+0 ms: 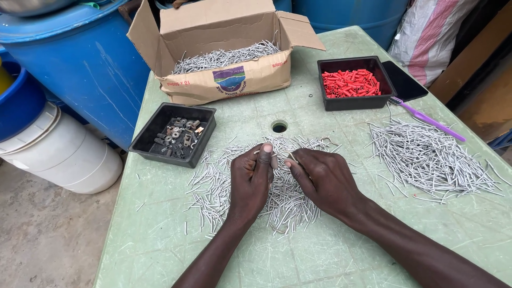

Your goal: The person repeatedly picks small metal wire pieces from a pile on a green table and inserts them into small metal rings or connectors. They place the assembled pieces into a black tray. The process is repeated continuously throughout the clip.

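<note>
My left hand (250,181) and my right hand (324,178) rest side by side on a pile of thin grey metal pins (213,181) in the middle of a pale green plastic table (160,234). The left thumb and forefinger pinch one small pin at its tip. The right fingers are curled and pinch another pin right beside it. A second, larger heap of the same pins (426,157) lies to the right of my right hand.
A black tray of small metal fittings (176,136) sits at the left, a black tray of red plastic sleeves (352,82) at the back right, beside a purple tool (429,120). An open cardboard box of pins (224,58) stands behind. Blue barrels (80,69) and a white bucket (64,154) flank the table.
</note>
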